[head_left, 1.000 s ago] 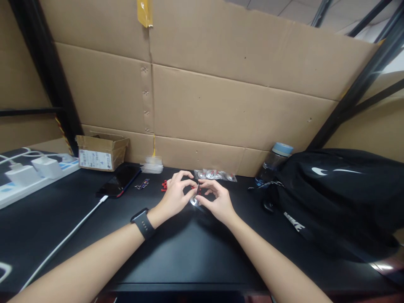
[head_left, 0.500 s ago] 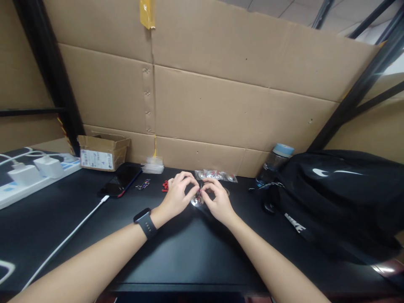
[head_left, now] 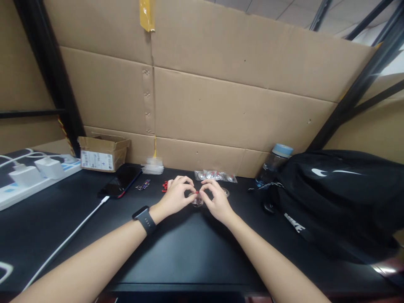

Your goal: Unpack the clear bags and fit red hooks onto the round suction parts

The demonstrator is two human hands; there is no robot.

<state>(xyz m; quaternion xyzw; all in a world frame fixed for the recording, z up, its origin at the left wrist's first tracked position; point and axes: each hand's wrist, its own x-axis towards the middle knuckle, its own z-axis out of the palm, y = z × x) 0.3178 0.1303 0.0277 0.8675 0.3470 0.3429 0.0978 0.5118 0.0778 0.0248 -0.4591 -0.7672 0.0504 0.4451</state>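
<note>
Near the middle of the black table, my left hand (head_left: pixel 179 195) and my right hand (head_left: pixel 217 199) meet at their fingertips. Between them is a small red piece (head_left: pixel 197 192), pinched by both hands. A round, shiny, clear-looking disc (head_left: pixel 198 202) sits just under the fingertips, partly covered by them. Several small red pieces (head_left: pixel 164 186) lie left of my left hand. Behind the hands is a row of clear packets (head_left: pixel 216 175) with round silvery items. A ring-like clear piece (head_left: pixel 225 192) shows beside my right hand.
At left are a power strip (head_left: pixel 41 184), a phone (head_left: pixel 121 182), a white cable (head_left: pixel 66 241), an open carton (head_left: pixel 104 153), small trinkets (head_left: pixel 143 185) and stacked clear bags (head_left: pixel 152 166). At right stand a bottle (head_left: pixel 272 167) and a black bag (head_left: pixel 341 202). Cardboard (head_left: pixel 202 105) rises behind.
Both hands have shifted slightly and their fingertips are lower, over the disc. The thin upright strand between the fingers no longer shows; the red piece is visible there.
</note>
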